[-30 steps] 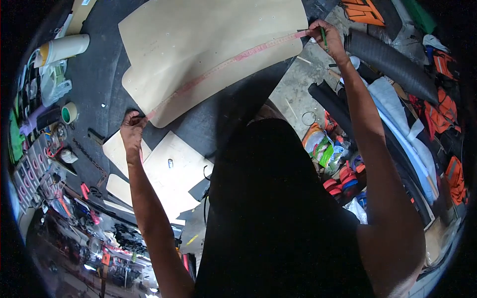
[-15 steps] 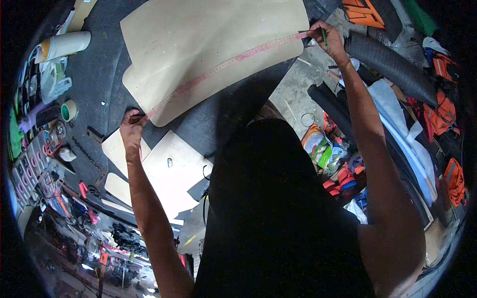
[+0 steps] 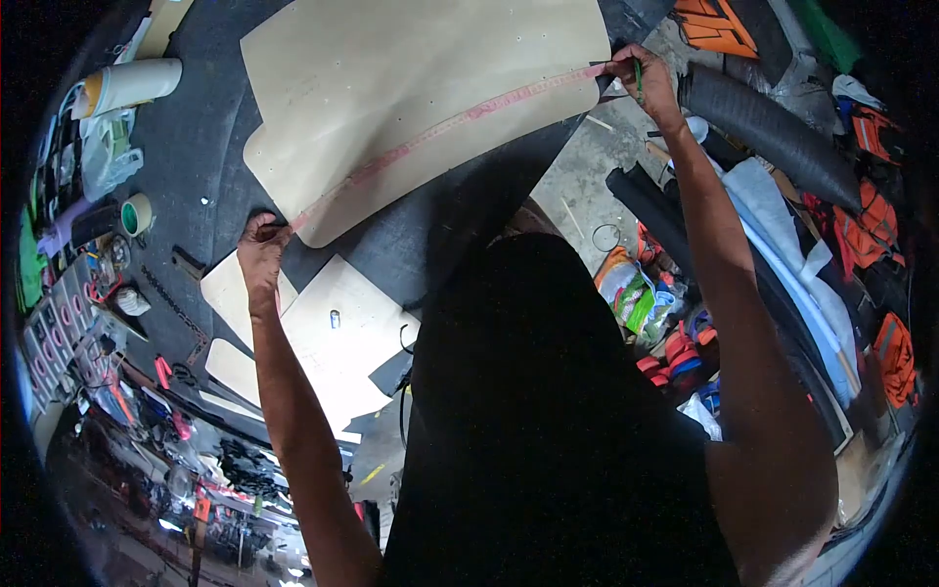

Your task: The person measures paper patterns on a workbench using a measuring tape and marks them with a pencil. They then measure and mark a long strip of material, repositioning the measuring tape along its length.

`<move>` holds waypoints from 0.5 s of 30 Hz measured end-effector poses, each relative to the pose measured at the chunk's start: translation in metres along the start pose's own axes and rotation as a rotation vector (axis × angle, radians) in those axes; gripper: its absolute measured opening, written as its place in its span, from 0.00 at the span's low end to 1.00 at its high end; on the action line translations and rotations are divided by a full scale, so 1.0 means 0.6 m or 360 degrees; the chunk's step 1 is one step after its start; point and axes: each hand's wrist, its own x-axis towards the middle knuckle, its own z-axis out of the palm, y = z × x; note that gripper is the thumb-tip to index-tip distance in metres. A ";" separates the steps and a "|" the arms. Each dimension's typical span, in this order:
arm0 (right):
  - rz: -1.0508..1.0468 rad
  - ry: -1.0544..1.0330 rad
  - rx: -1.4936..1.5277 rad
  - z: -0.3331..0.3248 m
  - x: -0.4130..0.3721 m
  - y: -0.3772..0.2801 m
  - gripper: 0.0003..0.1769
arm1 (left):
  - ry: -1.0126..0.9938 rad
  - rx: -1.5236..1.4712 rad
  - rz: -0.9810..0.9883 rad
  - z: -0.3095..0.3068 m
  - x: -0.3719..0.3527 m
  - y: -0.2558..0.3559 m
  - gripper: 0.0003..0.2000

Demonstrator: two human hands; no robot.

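A long pink measuring tape [image 3: 450,125] lies stretched slantwise across the large beige board [image 3: 411,59] on the dark counter [image 3: 201,147]. The left hand [image 3: 262,252] pins one end at the board's near left edge, its grip closed tight on the tape. The right hand [image 3: 646,83] holds the other end at the board's right edge, grip pinched narrow around it, with what looks like a thin green pencil [image 3: 638,73] tucked between the fingers. Smaller beige cut-outs [image 3: 337,347] lie just beside the left forearm. A black ribbed hose [image 3: 773,127] rests near the right hand.
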 end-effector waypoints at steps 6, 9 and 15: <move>-0.0446 0.0057 -0.0736 -0.022 -0.010 -0.002 0.13 | 0.0045 0.0260 0.0264 -0.015 0.004 -0.041 0.17; -0.0428 -0.0170 -0.0814 -0.054 0.012 0.057 0.22 | 0.0082 0.0407 0.0251 0.007 -0.010 -0.010 0.16; -0.0332 -0.0216 -0.0532 -0.047 0.013 0.026 0.13 | 0.0317 0.0379 0.0216 0.031 -0.058 0.026 0.15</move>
